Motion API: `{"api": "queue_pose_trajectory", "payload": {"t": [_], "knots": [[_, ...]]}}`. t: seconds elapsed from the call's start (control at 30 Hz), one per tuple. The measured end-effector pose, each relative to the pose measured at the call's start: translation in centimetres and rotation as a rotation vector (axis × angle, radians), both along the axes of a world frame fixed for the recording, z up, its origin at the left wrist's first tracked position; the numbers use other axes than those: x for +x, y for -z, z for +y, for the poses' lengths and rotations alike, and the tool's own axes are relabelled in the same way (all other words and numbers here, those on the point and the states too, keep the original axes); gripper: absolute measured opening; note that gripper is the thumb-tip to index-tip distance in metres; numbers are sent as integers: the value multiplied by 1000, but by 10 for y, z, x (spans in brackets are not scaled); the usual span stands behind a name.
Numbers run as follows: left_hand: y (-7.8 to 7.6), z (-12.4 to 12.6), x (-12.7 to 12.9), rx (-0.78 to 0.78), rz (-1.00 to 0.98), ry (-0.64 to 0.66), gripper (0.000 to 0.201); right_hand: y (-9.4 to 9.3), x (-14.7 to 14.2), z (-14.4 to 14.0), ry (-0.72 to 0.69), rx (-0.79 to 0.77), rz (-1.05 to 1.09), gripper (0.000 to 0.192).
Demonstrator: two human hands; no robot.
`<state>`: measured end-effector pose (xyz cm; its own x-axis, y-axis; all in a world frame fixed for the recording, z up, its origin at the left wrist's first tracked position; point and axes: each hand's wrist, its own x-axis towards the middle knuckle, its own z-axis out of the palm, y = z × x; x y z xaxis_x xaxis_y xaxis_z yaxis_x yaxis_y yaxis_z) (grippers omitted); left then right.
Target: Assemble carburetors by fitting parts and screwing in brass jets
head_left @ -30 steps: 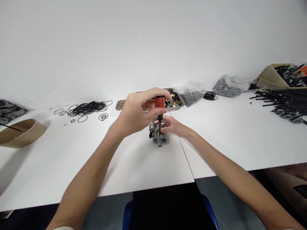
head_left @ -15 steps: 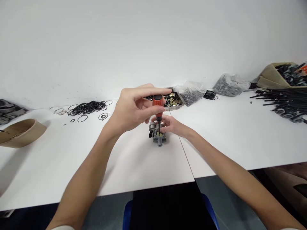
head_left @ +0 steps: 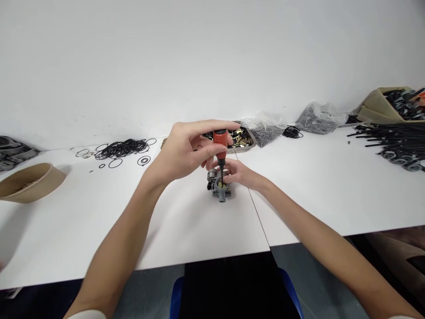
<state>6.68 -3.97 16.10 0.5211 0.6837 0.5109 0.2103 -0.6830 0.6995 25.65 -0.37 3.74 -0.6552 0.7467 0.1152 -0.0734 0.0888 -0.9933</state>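
My left hand [head_left: 194, 146] is closed around the red handle of a screwdriver [head_left: 219, 146], with the index finger stretched over the handle's top end. The screwdriver stands upright, and its tip reaches into the round opening of a grey metal carburetor [head_left: 222, 193]. Inside that opening a yellowish part shows around the tip. My right hand [head_left: 241, 174] grips the carburetor from its right and far side, thumb near the opening; some of its fingers are hidden behind the part. The carburetor rests on the white table [head_left: 199, 230].
Behind my hands is a metal tray [head_left: 247, 148] of small brass and black parts. Black rubber rings [head_left: 121, 149] lie at left, near a tan bin [head_left: 49, 181]. Plastic bags [head_left: 320, 118], black hoses [head_left: 401, 141] and another tan bin [head_left: 376, 104] are at right.
The red handle has turned slightly in my left hand and the fingers have shifted a little. My right hand and the carburetor keep their places; the whole view has moved slightly.
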Motion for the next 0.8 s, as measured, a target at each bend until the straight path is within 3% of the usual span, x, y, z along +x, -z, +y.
{"api": "queue_pose_trajectory", "payload": {"t": [0.23, 0.57, 0.8], "knots": [[-2, -6, 6, 18, 41, 69, 24, 6, 1, 2, 31, 30, -11, 46], [10, -4, 18, 241, 39, -15, 26, 9, 1, 3, 14, 10, -11, 39], [8, -1, 15, 185, 32, -17, 27, 10, 0, 4, 13, 18, 11, 46]]}}
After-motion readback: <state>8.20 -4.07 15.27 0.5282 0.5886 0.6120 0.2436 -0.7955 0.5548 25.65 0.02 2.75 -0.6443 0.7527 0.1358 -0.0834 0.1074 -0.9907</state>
